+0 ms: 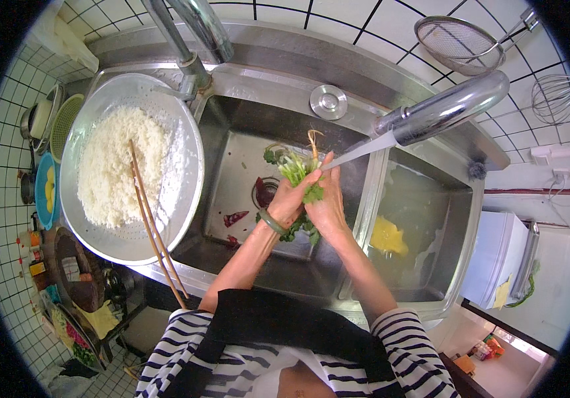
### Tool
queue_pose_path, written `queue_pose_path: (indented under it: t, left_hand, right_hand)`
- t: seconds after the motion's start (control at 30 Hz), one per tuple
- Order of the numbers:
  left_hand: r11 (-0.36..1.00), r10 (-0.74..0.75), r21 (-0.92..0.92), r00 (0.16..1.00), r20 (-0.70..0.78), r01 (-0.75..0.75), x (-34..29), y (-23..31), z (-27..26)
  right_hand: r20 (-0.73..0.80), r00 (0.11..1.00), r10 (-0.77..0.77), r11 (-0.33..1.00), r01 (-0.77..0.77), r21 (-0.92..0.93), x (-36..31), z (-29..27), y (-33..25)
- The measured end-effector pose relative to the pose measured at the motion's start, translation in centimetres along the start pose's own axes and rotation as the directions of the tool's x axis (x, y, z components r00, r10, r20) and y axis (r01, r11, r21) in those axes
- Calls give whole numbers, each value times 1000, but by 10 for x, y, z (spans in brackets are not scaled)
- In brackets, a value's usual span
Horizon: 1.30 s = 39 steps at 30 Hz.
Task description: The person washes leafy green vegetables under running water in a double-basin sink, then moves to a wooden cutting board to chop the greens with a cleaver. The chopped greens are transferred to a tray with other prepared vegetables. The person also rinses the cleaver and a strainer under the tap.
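Over the left sink basin (228, 149), my two hands grip a bunch of leafy green herbs (295, 167), which looks like coriander. Pale stems and a root (313, 139) stick out at the far end, and leaves hang below my wrists. My left hand (287, 201), with a green bangle at its wrist, is closed around the stems. Pressed against the bunch from the other side is my right hand (326, 207), its fingers partly hidden. Water (364, 151) runs from the faucet (454, 107) onto the herbs and my right fingers. Dark red scraps (234, 217) lie in the basin, some at the drain.
Left of the basin stands a large metal colander (191, 215) of white rice (116, 172), with long chopsticks (149, 222) leaning out. Cloudy water and a yellow piece (388, 236) are in the right basin. A strainer (460, 41) and a whisk (555, 99) hang on the wall.
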<state>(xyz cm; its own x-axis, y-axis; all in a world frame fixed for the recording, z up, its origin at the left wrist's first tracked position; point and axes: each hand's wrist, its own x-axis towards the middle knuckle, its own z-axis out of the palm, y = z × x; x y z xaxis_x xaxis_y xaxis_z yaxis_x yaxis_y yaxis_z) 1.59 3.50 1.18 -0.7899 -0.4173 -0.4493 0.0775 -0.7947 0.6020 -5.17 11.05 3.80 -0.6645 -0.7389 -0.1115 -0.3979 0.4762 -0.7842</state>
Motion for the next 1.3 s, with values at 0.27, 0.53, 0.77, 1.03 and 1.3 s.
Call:
queue_pose_path:
  t: [0.27, 0.53, 0.77, 1.03, 1.3]
  left_hand:
    - [997, 77, -30, 997, 1, -77, 1, -10, -47]
    - [822, 266, 538, 961, -73, -186, -15, 29, -93]
    - [540, 207, 787, 953, 220, -299, -17, 27, -85]
    - [-140, 175, 878, 862, 477, -458, -51, 14, -63]
    - [270, 647, 905, 758, 83, -330, -40, -7, -76]
  right_hand:
    - [190, 959, -211, 937, 254, -239, -2, 15, 6]
    - [42, 965, -260, 965, 258, 40, 45, 4, 25]
    - [474, 710, -521, 803, 596, -11, 50, -2, 18]
    - [958, 262, 119, 663, -739, 119, 27, -11, 47]
    - [373, 918, 135, 125, -389, 913, -45, 67, 14]
